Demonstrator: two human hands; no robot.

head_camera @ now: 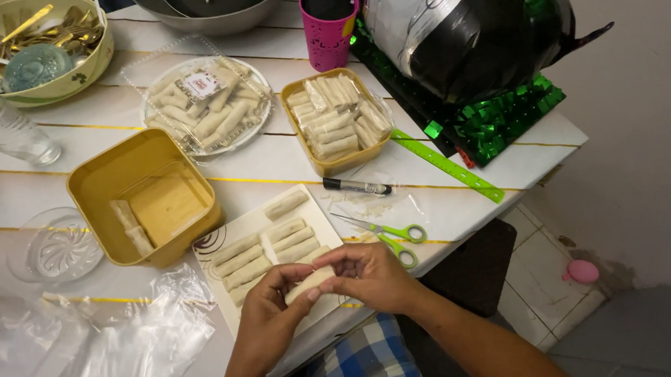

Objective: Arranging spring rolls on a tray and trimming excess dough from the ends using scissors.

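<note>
Both hands on one roll [308,284], held just above the near edge of the white plate [318,212]. Left hand [269,314] pinches the near end, right hand [371,274] closes over the far end; both grips grasping the roll, fingers curled tight.

Step looks like final shaping or sealing of a wrapped roll.

Plate already carries a two-column batch of finished rolls [266,249]. Empty-ish yellow tub [146,194] just left of it holds two rolls against its wall. Full tub [336,123] and lidded round tray [207,103] sit further back. Scissors [391,235], marker [356,186] and green ruler [447,166] on the tabletop [273,165] to the right, plastic bags [91,347] near left.

Likely next move: set it down parallel in a free plate slot, without unrolling the seam.
</note>
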